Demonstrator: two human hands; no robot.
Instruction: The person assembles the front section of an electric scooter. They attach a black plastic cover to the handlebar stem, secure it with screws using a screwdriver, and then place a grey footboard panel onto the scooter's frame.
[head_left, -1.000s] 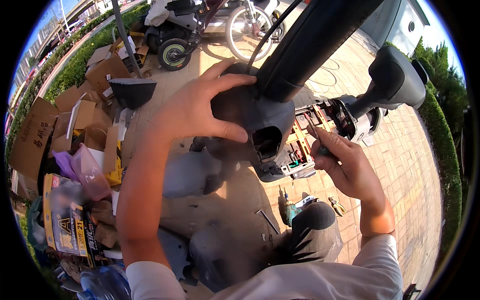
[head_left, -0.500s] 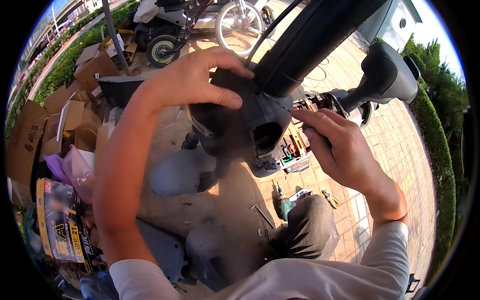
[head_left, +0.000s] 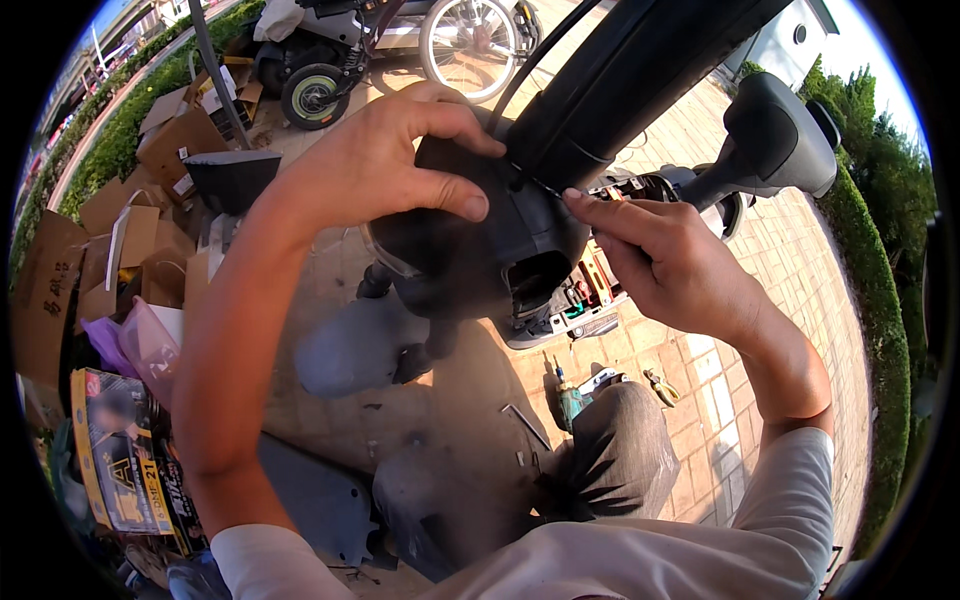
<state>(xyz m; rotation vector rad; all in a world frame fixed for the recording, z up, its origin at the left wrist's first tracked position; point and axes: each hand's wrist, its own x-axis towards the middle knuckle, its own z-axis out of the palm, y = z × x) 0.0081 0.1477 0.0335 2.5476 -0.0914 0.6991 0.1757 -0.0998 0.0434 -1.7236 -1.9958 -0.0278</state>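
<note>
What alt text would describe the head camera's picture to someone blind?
A person's left hand rests spread on a black housing beneath a thick column, while the right hand points a thin tool at the column's base. A drill and pliers lie on paving.

The bare left hand (head_left: 385,165) arches atop the raised, bare left forearm (head_left: 235,330), thumb and index finger spread apart. The bare right hand (head_left: 670,260) is curled, index finger pointing leftward, its bare forearm (head_left: 785,370) slanting inward from a bent elbow below a short, light-grey fabric sleeve (head_left: 795,480).
</note>
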